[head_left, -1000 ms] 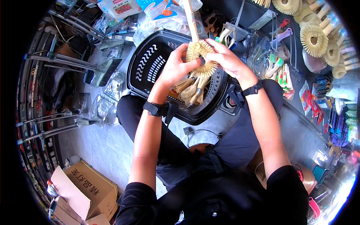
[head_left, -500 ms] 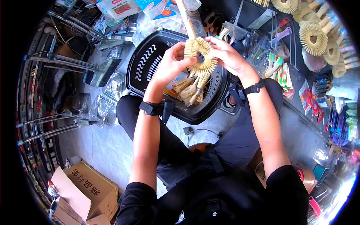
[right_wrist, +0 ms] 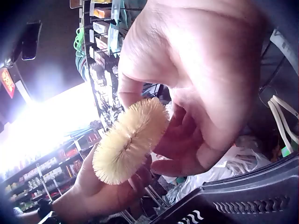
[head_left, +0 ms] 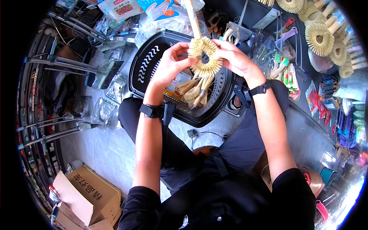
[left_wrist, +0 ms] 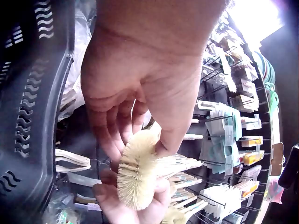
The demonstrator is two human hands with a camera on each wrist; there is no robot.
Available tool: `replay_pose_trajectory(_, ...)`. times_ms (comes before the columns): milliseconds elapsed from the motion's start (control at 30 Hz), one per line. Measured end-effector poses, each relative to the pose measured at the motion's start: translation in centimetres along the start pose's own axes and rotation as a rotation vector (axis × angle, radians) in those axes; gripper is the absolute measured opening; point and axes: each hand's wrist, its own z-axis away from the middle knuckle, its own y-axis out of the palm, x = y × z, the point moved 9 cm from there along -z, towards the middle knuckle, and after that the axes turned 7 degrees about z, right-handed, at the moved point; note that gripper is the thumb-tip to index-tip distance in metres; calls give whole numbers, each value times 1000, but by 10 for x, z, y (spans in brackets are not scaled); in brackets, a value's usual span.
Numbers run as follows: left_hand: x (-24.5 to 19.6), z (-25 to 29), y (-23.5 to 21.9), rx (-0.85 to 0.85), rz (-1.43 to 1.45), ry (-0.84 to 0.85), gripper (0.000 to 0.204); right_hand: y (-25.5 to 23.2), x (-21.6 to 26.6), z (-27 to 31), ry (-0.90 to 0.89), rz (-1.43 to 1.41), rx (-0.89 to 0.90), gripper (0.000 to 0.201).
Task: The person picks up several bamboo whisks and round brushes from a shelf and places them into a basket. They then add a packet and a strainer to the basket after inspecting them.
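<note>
A round brush with pale bristles around a central hole (head_left: 206, 68) is held up above the black basket (head_left: 143, 95), its wooden handle (head_left: 193, 19) pointing away from the body. The left hand (head_left: 171, 63) pinches the bristle ring's left side between thumb and fingers; the right hand (head_left: 238, 61) pinches its right side. In the left wrist view the left hand (left_wrist: 140, 88) has its thumb against the bristles (left_wrist: 138, 170). The right wrist view has the right hand (right_wrist: 196, 79) on the brush head (right_wrist: 131, 140), the other hand opposite.
Smaller bristle brushes (head_left: 199, 91) lie in the basket. Plastic-wrapped brooms (head_left: 109, 74) stand at left, a cardboard box (head_left: 92, 191) at lower left. Round brushes (head_left: 320, 40) and packaged goods (head_left: 347, 130) are at right. A cable (head_left: 209, 134) lies on the floor between the legs.
The brush head has turned to face the head camera more fully, its hole showing more. The left hand has shifted slightly left, and the right thumb has moved off the middle toward the right edge.
</note>
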Motion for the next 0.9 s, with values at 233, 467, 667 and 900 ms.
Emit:
replay_pose_trajectory(233, 4, 1, 3, 25, 65, -19, 42, 0, -11, -2, 55, -7, 50, 55)
replay_pose_trajectory(467, 5, 7, 18, 64, 61, -144, 49, 4, -11, -5, 12, -55, 75, 52)
replay_pose_trajectory(667, 8, 5, 23, 82, 129, -110, 54, 11, -7, -5, -9, -84, 33, 44)
replay_pose_trajectory(900, 12, 2, 23, 75, 287, -109, 60, 14, -5, -5, -9, -111, 49, 48)
